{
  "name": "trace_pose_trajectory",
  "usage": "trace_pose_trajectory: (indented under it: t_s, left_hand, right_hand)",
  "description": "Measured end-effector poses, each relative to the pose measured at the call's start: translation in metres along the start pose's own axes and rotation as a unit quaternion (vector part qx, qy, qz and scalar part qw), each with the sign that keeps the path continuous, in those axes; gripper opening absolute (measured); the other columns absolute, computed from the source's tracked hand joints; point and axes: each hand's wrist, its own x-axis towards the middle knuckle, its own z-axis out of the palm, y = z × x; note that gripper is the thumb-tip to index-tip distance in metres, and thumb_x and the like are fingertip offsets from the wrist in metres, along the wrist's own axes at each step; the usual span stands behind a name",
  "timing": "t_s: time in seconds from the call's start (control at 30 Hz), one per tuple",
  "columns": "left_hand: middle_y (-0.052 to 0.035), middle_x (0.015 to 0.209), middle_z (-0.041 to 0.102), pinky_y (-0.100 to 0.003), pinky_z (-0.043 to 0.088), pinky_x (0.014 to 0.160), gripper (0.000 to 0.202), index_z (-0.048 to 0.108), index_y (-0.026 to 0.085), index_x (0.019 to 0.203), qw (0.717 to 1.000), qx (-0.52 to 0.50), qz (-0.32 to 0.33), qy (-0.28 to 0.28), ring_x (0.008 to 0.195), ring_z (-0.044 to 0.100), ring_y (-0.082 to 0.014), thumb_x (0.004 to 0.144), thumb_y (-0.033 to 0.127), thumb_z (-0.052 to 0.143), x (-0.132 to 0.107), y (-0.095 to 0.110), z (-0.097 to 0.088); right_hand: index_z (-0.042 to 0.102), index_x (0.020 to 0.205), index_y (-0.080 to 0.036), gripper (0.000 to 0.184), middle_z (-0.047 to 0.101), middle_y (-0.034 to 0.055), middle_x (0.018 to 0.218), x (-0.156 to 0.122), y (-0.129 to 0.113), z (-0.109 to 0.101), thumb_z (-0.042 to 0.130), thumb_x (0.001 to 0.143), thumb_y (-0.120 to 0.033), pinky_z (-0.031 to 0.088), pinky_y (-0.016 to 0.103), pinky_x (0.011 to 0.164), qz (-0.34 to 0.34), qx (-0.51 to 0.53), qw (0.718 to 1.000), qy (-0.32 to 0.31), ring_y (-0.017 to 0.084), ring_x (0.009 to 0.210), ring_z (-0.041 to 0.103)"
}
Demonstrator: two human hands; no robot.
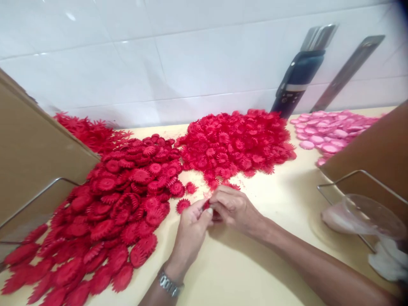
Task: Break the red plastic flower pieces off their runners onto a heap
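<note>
My L hand (193,227) & R hand (236,210) meet above the counter (236,272), fingers (207,215) of both pinched narrow on a small red piece (206,205), mostly hidden by my grip. Loose red disc (182,206) lies just beside my L hand. Big pile of dk red discs (127,199) on the L; smaller red ones (236,142) heaped just past my hands, nr the wall (210,63). Pink discs (338,129) at back R.
</note>
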Motion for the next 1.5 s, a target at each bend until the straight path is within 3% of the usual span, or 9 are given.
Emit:
trace_pose_trajectory:
  t_s: [0.1, 0.33, 0.57, 0.7, 0.77, 0.87, 0.97, 1.1, 1.5]
  left_hand:
    - [-0.0067, 0.086, 0.069, -0.026, 0.052, 0.068, 0.024, 0.064, 0.012, 0.096, 1.000, -0.009, -0.001, 0.011, 0.076, 0.064, -0.0168, 0.075, 0.020, 0.057, 0.000, 0.002, 0.002]
    - [-0.0035, 0.061, 0.067, -0.026, 0.052, 0.051, 0.024, 0.064, 0.009, 0.087, 0.997, -0.018, -0.036, 0.065, 0.051, 0.063, -0.0157, 0.068, 0.023, 0.060, 0.003, 0.010, 0.011]
    - [-0.0038, 0.058, 0.066, -0.025, 0.052, 0.052, 0.014, 0.061, 0.011, 0.074, 0.996, 0.003, -0.044, 0.078, 0.052, 0.064, -0.0158, 0.070, 0.023, 0.058, -0.002, 0.012, 0.010]
    - [-0.0051, 0.064, 0.068, -0.023, 0.051, 0.054, 0.015, 0.061, 0.011, 0.079, 0.996, -0.001, -0.054, 0.077, 0.057, 0.066, -0.0163, 0.070, 0.023, 0.058, -0.003, 0.014, 0.009]
    - [-0.0045, 0.068, 0.068, -0.023, 0.051, 0.055, 0.018, 0.060, 0.013, 0.085, 0.995, -0.020, -0.057, 0.076, 0.058, 0.067, -0.0163, 0.070, 0.023, 0.060, -0.002, 0.014, 0.009]
    - [-0.0034, 0.071, 0.068, -0.025, 0.052, 0.058, 0.023, 0.060, 0.014, 0.090, 0.994, -0.062, -0.057, 0.072, 0.060, 0.067, -0.0165, 0.069, 0.023, 0.062, -0.001, 0.015, 0.008]
    - [-0.0063, 0.079, 0.069, -0.028, 0.053, 0.066, 0.021, 0.063, 0.012, 0.089, 0.993, -0.104, -0.048, 0.030, 0.067, 0.067, -0.0165, 0.072, 0.025, 0.062, -0.002, 0.016, 0.008]
    - [-0.0094, 0.084, 0.070, -0.030, 0.053, 0.072, 0.024, 0.065, 0.011, 0.092, 0.992, -0.115, -0.047, -0.022, 0.074, 0.066, -0.0174, 0.076, 0.027, 0.059, -0.004, 0.014, 0.008]
    - [-0.0079, 0.076, 0.070, -0.028, 0.053, 0.067, 0.027, 0.064, 0.011, 0.083, 0.999, -0.036, -0.025, 0.001, 0.066, 0.067, -0.0171, 0.076, 0.037, 0.060, -0.004, 0.005, 0.007]
  right_hand:
    - [0.049, 0.069, -0.017, 0.017, 0.050, 0.0005, 0.064, 0.000, 0.000, -0.001, 0.043, 0.080, -0.006, 0.037, 0.021, 0.053, 0.010, -0.003, 1.000, 0.012, 0.011, 0.058, 0.045]
    - [0.041, 0.068, -0.020, 0.012, 0.043, -0.0031, 0.057, 0.003, -0.007, -0.002, 0.041, 0.077, -0.011, 0.033, 0.021, 0.048, 0.122, -0.005, 0.990, 0.068, 0.010, 0.052, 0.041]
    - [0.039, 0.065, -0.020, 0.016, 0.040, -0.0030, 0.056, 0.009, 0.008, -0.023, 0.039, 0.075, -0.007, 0.029, 0.022, 0.048, 0.161, -0.111, 0.976, 0.093, 0.011, 0.051, 0.038]
    - [0.046, 0.060, -0.018, 0.019, 0.042, -0.0006, 0.059, 0.010, 0.020, -0.039, 0.043, 0.073, -0.005, 0.025, 0.024, 0.047, 0.189, -0.260, 0.947, -0.013, 0.011, 0.050, 0.037]
    - [0.054, 0.063, -0.017, 0.019, 0.049, 0.0028, 0.065, 0.010, 0.019, -0.043, 0.045, 0.077, -0.009, 0.028, 0.025, 0.049, 0.181, -0.302, 0.936, -0.021, 0.013, 0.054, 0.042]
    - [0.062, 0.080, -0.017, 0.015, 0.057, 0.0058, 0.079, 0.011, 0.007, -0.046, 0.048, 0.084, -0.021, 0.038, 0.026, 0.058, 0.126, -0.207, 0.970, 0.031, 0.014, 0.065, 0.051]
    - [0.059, 0.089, -0.018, 0.016, 0.057, 0.0033, 0.083, 0.011, -0.007, -0.041, 0.060, 0.079, -0.029, 0.042, 0.024, 0.063, 0.077, -0.039, 0.996, -0.017, 0.013, 0.070, 0.052]
    - [0.052, 0.075, -0.018, 0.015, 0.050, -0.0018, 0.073, 0.009, -0.010, -0.025, 0.066, 0.073, -0.023, 0.037, 0.021, 0.055, 0.089, 0.031, 0.992, -0.089, 0.010, 0.063, 0.046]
    - [0.052, 0.069, -0.016, 0.011, 0.051, -0.0028, 0.063, 0.009, -0.009, -0.020, 0.053, 0.074, -0.006, 0.038, 0.020, 0.054, 0.168, 0.123, 0.974, -0.086, 0.009, 0.058, 0.048]
